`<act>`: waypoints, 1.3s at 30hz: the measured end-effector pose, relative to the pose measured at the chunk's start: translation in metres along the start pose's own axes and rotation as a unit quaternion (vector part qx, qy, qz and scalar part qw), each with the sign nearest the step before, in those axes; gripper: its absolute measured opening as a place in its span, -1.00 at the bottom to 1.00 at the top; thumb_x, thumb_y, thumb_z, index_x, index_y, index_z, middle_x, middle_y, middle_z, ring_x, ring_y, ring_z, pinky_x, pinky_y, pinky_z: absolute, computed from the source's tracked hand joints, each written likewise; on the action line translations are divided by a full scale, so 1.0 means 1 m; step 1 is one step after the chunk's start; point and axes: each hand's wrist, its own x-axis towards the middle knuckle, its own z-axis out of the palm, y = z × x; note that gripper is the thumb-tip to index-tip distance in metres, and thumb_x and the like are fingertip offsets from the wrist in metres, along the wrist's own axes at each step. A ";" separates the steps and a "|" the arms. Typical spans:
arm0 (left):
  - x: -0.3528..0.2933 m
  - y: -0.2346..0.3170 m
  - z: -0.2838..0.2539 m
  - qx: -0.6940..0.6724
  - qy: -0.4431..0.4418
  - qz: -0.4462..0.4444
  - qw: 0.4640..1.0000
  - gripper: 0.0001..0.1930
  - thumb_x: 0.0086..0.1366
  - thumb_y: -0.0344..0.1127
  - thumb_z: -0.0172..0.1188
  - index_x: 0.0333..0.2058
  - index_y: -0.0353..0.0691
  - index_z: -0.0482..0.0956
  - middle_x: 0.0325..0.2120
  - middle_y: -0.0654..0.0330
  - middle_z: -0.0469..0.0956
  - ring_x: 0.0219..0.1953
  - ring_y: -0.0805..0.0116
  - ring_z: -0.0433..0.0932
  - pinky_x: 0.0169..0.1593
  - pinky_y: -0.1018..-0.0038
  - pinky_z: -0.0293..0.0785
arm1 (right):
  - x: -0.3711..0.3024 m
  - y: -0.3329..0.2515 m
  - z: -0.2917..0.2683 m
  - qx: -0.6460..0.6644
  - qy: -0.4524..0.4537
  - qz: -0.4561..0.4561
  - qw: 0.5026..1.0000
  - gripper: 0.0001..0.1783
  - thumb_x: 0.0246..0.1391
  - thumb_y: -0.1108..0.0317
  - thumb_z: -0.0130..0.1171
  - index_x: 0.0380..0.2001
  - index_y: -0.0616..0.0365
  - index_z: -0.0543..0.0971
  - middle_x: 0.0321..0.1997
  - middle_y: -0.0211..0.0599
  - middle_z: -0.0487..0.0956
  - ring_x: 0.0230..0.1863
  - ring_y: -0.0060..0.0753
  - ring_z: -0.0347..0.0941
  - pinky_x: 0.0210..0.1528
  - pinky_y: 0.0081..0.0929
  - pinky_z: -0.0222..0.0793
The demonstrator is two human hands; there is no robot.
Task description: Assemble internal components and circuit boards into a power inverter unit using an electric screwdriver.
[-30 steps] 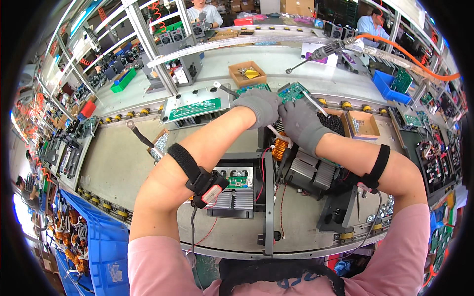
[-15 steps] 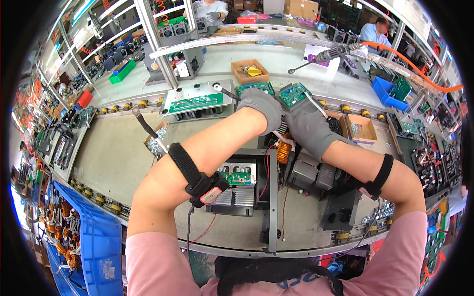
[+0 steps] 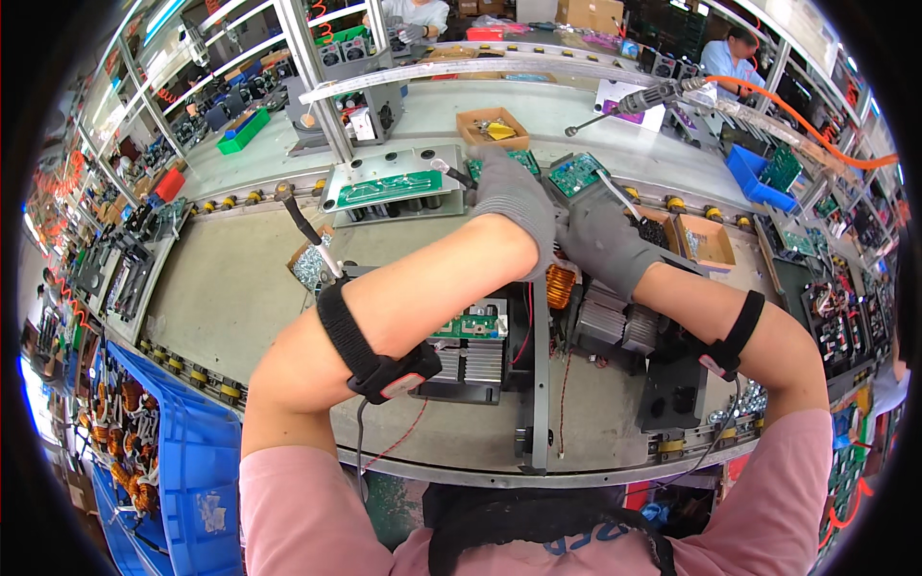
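Observation:
My left hand (image 3: 514,200), in a grey glove, reaches over the far end of a dark metal chassis (image 3: 540,384). Its fingers are smeared and partly hidden beside a green circuit board (image 3: 523,161). A black-sleeved cable end with a ring terminal (image 3: 440,166) sticks out beside that hand. My right hand (image 3: 607,242), also gloved, is closed, fingers curled down into the chassis; what they hold is hidden. Near it are a white cable (image 3: 618,197), a second green board (image 3: 576,174), a copper-wound coil (image 3: 560,286) and grey finned heatsinks (image 3: 615,317).
A metal plate with a green board (image 3: 389,189) lies beyond my left forearm. Cardboard boxes of small parts (image 3: 706,242) and screws (image 3: 312,264) flank the work. A power driver (image 3: 643,99) hangs on an orange hose. A blue bin (image 3: 197,461) stands at lower left. Two people work across the line.
The left hand has shifted slightly, its fingers now raised and blurred. The right hand stays at the chassis. The whole view has moved a little.

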 end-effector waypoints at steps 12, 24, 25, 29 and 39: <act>0.000 0.006 -0.012 0.007 0.339 -0.080 0.937 -0.85 0.18 -0.28 0.11 -0.39 0.00 0.69 -0.25 0.21 0.56 -0.07 0.30 0.49 0.26 -0.20 -0.05 | -0.022 0.010 -0.028 0.289 -0.079 0.101 0.949 -0.70 -0.05 0.37 0.17 -0.17 0.13 0.50 -0.12 -0.08 0.51 -0.09 -0.06 0.50 -0.05 -0.16 0.41; 0.030 -0.010 0.022 -0.242 0.381 -0.045 0.891 -0.57 0.05 -0.20 0.25 -0.02 0.16 0.53 0.10 0.11 0.31 0.23 0.11 0.17 0.25 0.04 0.03 | -0.065 0.007 -0.031 0.300 0.030 -0.222 0.927 -0.57 -0.21 0.34 0.29 -0.15 -0.25 0.59 0.09 -0.21 0.41 0.13 -0.12 0.30 0.17 -0.17 0.24; 0.032 -0.009 0.027 -0.243 0.210 0.029 0.947 -0.61 0.07 -0.20 0.25 -0.05 0.15 0.58 0.14 0.10 0.28 0.26 0.10 0.14 0.27 0.05 0.01 | -0.071 0.001 -0.032 0.223 0.072 -0.259 0.937 -0.59 -0.21 0.28 0.29 -0.17 -0.25 0.59 0.08 -0.21 0.41 0.11 -0.14 0.31 0.18 -0.14 0.22; 0.036 0.022 0.041 -0.184 0.144 0.154 0.960 -0.68 0.11 -0.18 0.21 -0.10 0.10 0.63 0.19 0.08 0.25 0.30 0.09 0.10 0.29 0.08 0.01 | -0.074 -0.025 -0.036 0.121 -0.019 -0.289 0.950 -0.81 -0.15 0.25 0.17 -0.38 -0.25 0.63 -0.09 -0.40 0.48 0.00 -0.26 0.34 0.05 -0.25 0.28; 0.086 0.042 0.044 -0.217 0.081 0.226 0.946 -0.69 0.21 -0.09 0.11 -0.13 -0.02 0.63 -0.04 0.08 0.40 0.08 0.10 0.37 0.13 0.21 0.30 | -0.094 0.024 -0.044 0.378 0.045 -0.141 0.914 -0.88 -0.18 0.32 0.27 -0.48 0.02 0.59 -0.20 -0.30 0.45 -0.13 -0.22 0.42 -0.05 -0.31 0.34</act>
